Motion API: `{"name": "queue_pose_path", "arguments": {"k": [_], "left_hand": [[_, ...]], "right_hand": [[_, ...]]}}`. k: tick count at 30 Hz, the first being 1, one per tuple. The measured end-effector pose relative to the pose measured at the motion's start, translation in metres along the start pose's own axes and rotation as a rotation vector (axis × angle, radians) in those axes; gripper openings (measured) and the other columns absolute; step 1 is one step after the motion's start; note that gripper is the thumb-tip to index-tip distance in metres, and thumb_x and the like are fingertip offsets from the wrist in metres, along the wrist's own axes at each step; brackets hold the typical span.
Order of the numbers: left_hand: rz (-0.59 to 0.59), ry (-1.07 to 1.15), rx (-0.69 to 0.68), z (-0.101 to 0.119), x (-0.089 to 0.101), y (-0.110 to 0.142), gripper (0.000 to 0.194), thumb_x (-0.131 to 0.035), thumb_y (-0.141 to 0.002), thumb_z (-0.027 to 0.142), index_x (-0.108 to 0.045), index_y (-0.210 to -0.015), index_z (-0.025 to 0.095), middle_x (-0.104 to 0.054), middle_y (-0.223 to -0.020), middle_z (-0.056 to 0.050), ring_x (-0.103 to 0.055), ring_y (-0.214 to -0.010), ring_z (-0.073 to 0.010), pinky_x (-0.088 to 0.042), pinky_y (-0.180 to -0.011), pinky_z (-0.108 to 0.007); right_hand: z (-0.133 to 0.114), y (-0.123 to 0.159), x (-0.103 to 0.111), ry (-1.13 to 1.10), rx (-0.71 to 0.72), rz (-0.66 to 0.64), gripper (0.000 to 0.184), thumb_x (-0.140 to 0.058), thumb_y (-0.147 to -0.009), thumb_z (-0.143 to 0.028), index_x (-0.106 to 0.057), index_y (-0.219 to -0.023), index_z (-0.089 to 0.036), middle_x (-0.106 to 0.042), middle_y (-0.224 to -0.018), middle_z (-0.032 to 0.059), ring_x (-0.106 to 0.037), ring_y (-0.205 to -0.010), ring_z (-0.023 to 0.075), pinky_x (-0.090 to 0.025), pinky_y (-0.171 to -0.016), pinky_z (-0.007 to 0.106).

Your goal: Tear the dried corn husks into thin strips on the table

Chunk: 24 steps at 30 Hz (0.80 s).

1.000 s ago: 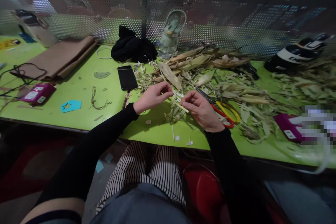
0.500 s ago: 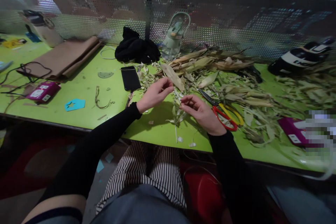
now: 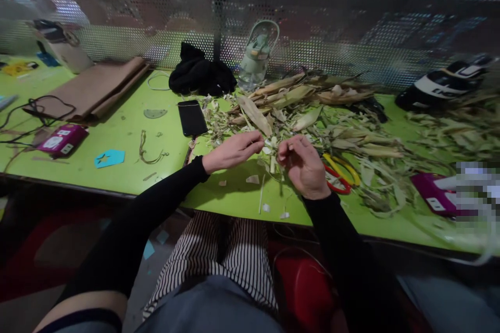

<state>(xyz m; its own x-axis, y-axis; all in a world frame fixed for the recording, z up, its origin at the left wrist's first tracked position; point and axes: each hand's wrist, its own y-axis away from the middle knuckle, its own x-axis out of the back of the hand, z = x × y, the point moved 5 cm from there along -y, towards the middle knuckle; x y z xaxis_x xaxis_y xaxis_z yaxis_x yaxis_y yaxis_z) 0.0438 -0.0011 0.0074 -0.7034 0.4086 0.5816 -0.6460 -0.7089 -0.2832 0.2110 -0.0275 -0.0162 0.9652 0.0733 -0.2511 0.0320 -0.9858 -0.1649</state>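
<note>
My left hand [image 3: 233, 151] and my right hand [image 3: 302, 165] are close together above the near edge of the green table [image 3: 125, 140]. Both pinch a small pale strip of dried husk [image 3: 271, 158] that hangs between the fingertips. Just beyond them lies a pile of dried corn husks [image 3: 312, 109]. Scissors with red and yellow handles [image 3: 339, 174] lie right beside my right hand, partly hidden by it. Small husk scraps [image 3: 253, 179] lie on the table under my hands.
A black phone [image 3: 192, 117] lies left of the husks, with a black cloth [image 3: 201, 75] and a pale green bottle [image 3: 255, 57] behind. Brown paper bags [image 3: 91, 88], a purple box [image 3: 62, 139], a blue tag [image 3: 110, 157] and a cable sit left. Another purple box [image 3: 433, 192] is right.
My hands have drawn closer together. My right hand turned and curled its fingers round the husk strip; a scrap now lies on the table below them.
</note>
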Motion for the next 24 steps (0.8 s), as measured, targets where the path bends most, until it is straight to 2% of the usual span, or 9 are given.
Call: {"name": "queue_pose_path", "arguments": {"k": [4, 6, 9, 12, 15, 18, 20, 21, 24], "left_hand": [[0.07, 0.013, -0.26, 0.018, -0.001, 0.005, 0.025, -0.047, -0.1, 0.035, -0.052, -0.083, 0.018, -0.064, -0.098, -0.009, -0.059, -0.094, -0.0187, -0.046, -0.086, -0.032], [0.029, 0.097, -0.316, 0.022, -0.005, 0.008, 0.023, -0.047, -0.101, 0.035, -0.055, -0.087, 0.018, -0.067, -0.102, -0.01, -0.061, -0.092, -0.017, -0.048, -0.085, -0.031], [-0.065, 0.209, -0.241, 0.019, -0.012, 0.009, 0.025, -0.045, -0.102, 0.037, -0.058, -0.096, 0.017, -0.065, -0.091, -0.005, -0.056, -0.071, -0.0114, -0.047, -0.074, -0.027], [-0.056, 0.246, -0.149, 0.013, -0.011, 0.009, 0.027, -0.049, -0.101, 0.04, -0.059, -0.094, 0.016, -0.062, -0.086, -0.004, -0.053, -0.073, -0.0115, -0.045, -0.074, -0.027], [-0.09, 0.399, -0.077, 0.009, -0.012, 0.009, 0.029, -0.051, -0.099, 0.044, -0.06, -0.094, 0.016, -0.058, -0.084, -0.002, -0.051, -0.073, -0.0111, -0.045, -0.072, -0.027], [-0.023, 0.59, -0.011, 0.004, -0.01, 0.007, 0.025, -0.059, -0.096, 0.041, -0.059, -0.106, 0.018, -0.061, -0.104, -0.006, -0.058, -0.089, -0.0126, -0.049, -0.08, -0.027], [0.026, 0.658, 0.063, -0.001, -0.013, 0.005, 0.03, -0.068, -0.09, 0.034, -0.056, -0.113, 0.019, -0.059, -0.119, -0.009, -0.06, -0.103, -0.0153, -0.05, -0.087, -0.029], [0.01, 0.675, 0.116, -0.004, -0.017, 0.004, 0.034, -0.071, -0.087, 0.031, -0.055, -0.113, 0.018, -0.06, -0.119, -0.009, -0.06, -0.102, -0.0157, -0.05, -0.087, -0.03], [-0.154, 0.698, 0.213, -0.008, -0.035, 0.002, 0.03, -0.073, -0.084, 0.025, -0.058, -0.108, 0.015, -0.063, -0.095, -0.004, -0.06, -0.086, -0.0134, -0.05, -0.082, -0.03]], "right_hand": [[0.003, -0.002, -0.005, -0.042, -0.02, 0.022, 0.043, -0.085, -0.072, -0.053, -0.056, -0.069, -0.022, -0.053, -0.067, -0.0029, -0.046, -0.059, 0.0102, -0.038, -0.054, 0.024], [0.006, -0.001, -0.01, -0.049, -0.041, -0.005, 0.043, -0.085, -0.072, -0.054, -0.056, -0.069, -0.022, -0.051, -0.066, -0.0034, -0.045, -0.059, 0.0097, -0.038, -0.055, 0.024], [0.007, 0.001, -0.013, -0.056, -0.052, -0.027, 0.044, -0.084, -0.074, -0.054, -0.054, -0.069, -0.022, -0.047, -0.064, -0.0039, -0.043, -0.058, 0.0097, -0.037, -0.054, 0.024], [0.005, 0.003, -0.011, -0.045, -0.03, -0.002, 0.044, -0.083, -0.075, -0.052, -0.051, -0.069, -0.022, -0.042, -0.062, -0.0051, -0.036, -0.055, 0.0095, -0.034, -0.052, 0.024], [0.001, 0.003, -0.009, -0.011, 0.006, -0.008, 0.042, -0.078, -0.08, -0.051, -0.048, -0.069, -0.024, -0.037, -0.062, -0.0048, -0.034, -0.055, 0.0111, -0.034, -0.052, 0.025], [-0.004, 0.002, -0.006, 0.02, 0.057, -0.018, 0.045, -0.068, -0.086, -0.053, -0.039, -0.065, -0.025, -0.032, -0.063, -0.0032, -0.033, -0.055, 0.0139, -0.039, -0.055, 0.03], [-0.008, 0.001, -0.004, 0.044, 0.105, 0.001, 0.048, -0.061, -0.087, -0.055, -0.032, -0.064, -0.025, -0.029, -0.063, -0.0025, -0.033, -0.055, 0.016, -0.042, -0.057, 0.034], [-0.01, 0.001, -0.003, 0.057, 0.122, 0.008, 0.048, -0.06, -0.087, -0.056, -0.03, -0.065, -0.026, -0.029, -0.064, -0.0022, -0.034, -0.056, 0.0168, -0.043, -0.058, 0.035], [-0.009, 0.001, -0.003, 0.082, 0.106, -0.008, 0.044, -0.06, -0.086, -0.057, -0.033, -0.069, -0.026, -0.037, -0.067, -0.0014, -0.043, -0.06, 0.0181, -0.048, -0.062, 0.036]]}}
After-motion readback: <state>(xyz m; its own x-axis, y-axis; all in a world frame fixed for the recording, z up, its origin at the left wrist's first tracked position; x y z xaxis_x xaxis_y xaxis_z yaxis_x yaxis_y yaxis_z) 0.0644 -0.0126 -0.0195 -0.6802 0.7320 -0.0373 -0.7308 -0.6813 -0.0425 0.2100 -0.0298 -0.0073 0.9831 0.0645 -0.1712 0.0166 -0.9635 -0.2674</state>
